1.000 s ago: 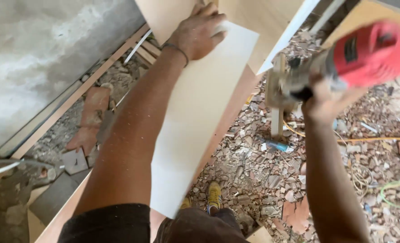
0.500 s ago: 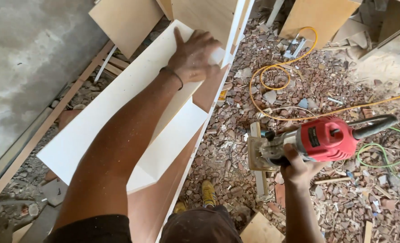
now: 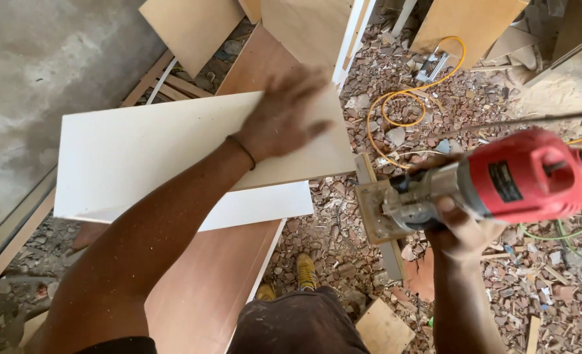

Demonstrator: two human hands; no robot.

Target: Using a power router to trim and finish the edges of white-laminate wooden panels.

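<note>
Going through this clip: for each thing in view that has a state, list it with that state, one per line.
left hand: palm down, flat on the white board, blurred.
right hand: closed round the red power tool.
red power tool: held up off the ground, lying sideways, base plate to the left.
white board: lying crosswise over the brown panel.
brown panel: lying flat under the board.
yellow cord: loosely coiled on the rubble.

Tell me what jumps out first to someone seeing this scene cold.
The red router at right, gripped from below by the right hand, grabs the eye. Next comes the white panel across the middle left, with the blurred left hand on its far edge. A yellow cable loops over the rubble floor behind.
</note>
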